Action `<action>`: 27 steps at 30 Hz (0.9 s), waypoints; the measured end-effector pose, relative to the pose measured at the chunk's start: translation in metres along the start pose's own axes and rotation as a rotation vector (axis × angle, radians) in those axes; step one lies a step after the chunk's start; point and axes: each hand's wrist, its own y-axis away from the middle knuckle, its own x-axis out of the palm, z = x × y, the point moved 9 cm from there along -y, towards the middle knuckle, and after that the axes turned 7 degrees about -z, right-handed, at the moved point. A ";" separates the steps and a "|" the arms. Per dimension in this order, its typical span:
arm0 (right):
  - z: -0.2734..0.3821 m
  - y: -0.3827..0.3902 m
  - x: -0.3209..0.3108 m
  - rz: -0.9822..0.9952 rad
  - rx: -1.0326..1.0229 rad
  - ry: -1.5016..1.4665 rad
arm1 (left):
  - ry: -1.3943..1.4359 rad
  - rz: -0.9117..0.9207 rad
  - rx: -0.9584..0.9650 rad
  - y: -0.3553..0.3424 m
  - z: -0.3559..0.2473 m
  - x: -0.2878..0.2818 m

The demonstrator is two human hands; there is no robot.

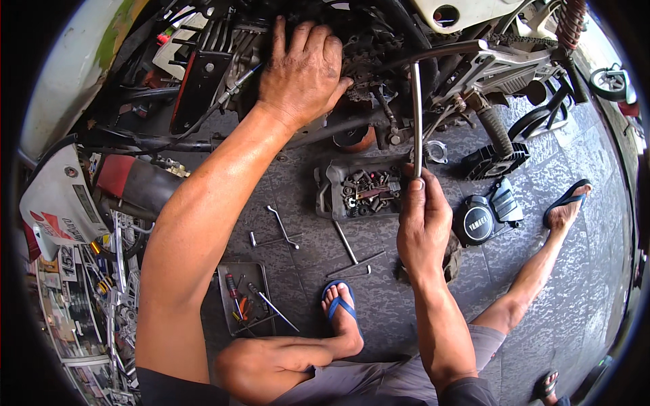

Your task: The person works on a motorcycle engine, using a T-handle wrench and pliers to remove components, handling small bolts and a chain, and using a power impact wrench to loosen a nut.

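Note:
My left hand (298,76) rests palm down on the motorcycle's engine area (369,81), thumb out and fingers apart, partly bent. Just left of it are a cable (229,91) and black finned parts (203,66). My right hand (424,230) is closed round the lower end of a long upright steel bar (417,115), whose top meets a dark crosswise metal piece (460,49) on the bike; the exact joint is unclear. Below the engine, left of my right hand, sits a grey tray (325,189) of small metal parts.
Wrenches (288,237), a T-handle tool (347,240), a tool tray (230,325) and an engine cover (477,220) lie on the tiled floor around my sandalled feet. Bike panels (61,193) and piled parts crowd the left. Another person's foot (550,384) shows lower right.

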 end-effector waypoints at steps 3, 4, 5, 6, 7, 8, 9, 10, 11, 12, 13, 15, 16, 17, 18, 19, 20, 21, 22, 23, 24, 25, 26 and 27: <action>0.001 0.007 -0.002 -0.033 0.038 -0.073 | 0.020 0.020 -0.021 0.004 0.001 -0.001; 0.005 0.010 -0.004 -0.068 0.023 -0.160 | 0.018 0.026 -0.016 0.005 0.002 0.000; 0.005 0.009 -0.005 -0.030 0.072 -0.125 | 0.021 0.022 -0.014 0.001 0.001 -0.001; -0.007 0.008 0.004 0.042 0.102 -0.151 | 0.023 0.017 -0.013 -0.002 0.000 -0.002; -0.011 0.007 0.003 0.042 0.087 -0.115 | 0.025 0.018 -0.010 -0.001 -0.002 -0.002; -0.013 0.006 0.004 0.038 0.071 -0.083 | 0.030 0.010 -0.014 0.002 -0.001 -0.003; -0.012 0.007 0.006 0.033 0.072 -0.088 | 0.036 0.002 -0.018 0.003 0.000 -0.002; -0.008 0.009 0.004 -0.027 0.058 -0.165 | 0.035 0.001 -0.010 0.002 0.001 0.000; -0.007 0.012 -0.001 -0.083 0.049 -0.238 | 0.036 0.003 -0.015 0.001 0.002 -0.001; -0.009 0.011 -0.001 -0.084 0.055 -0.241 | 0.037 0.006 -0.020 0.000 0.002 -0.001; -0.013 0.009 0.004 -0.026 0.094 -0.207 | 0.038 0.011 -0.016 0.002 0.001 -0.001; -0.018 0.007 0.008 0.026 0.115 -0.167 | 0.045 0.008 -0.023 0.001 0.002 -0.002; -0.016 0.009 0.007 0.020 0.115 -0.173 | 0.045 0.006 -0.016 -0.001 0.002 -0.001; -0.014 0.011 0.003 0.005 0.131 -0.196 | 0.044 0.002 -0.010 -0.001 0.001 -0.002; -0.013 0.013 0.000 -0.011 0.147 -0.219 | 0.043 -0.003 -0.004 -0.001 0.000 -0.003; -0.015 0.011 0.002 -0.028 0.128 -0.175 | 0.044 0.002 0.001 -0.001 -0.001 -0.003; -0.022 0.010 0.009 0.015 0.177 -0.166 | 0.056 0.005 0.004 -0.001 0.000 -0.002; -0.025 0.010 0.008 0.010 0.195 -0.181 | 0.068 0.008 0.007 -0.001 0.000 -0.001; -0.027 0.011 0.008 0.005 0.214 -0.197 | 0.052 -0.020 0.017 0.001 0.000 -0.002; -0.024 0.015 0.004 -0.006 0.201 -0.244 | 0.055 -0.019 0.017 0.000 0.000 -0.003; -0.026 0.017 0.005 -0.024 0.205 -0.356 | 0.058 -0.018 0.018 -0.001 0.000 -0.004; -0.027 0.017 0.009 0.008 0.230 -0.360 | 0.060 -0.006 0.023 -0.002 0.002 -0.003; -0.028 0.014 0.012 0.038 0.253 -0.362 | 0.063 -0.005 0.031 -0.004 0.000 -0.003; -0.032 0.011 0.015 0.038 0.238 -0.325 | 0.069 -0.005 0.024 -0.004 -0.001 -0.003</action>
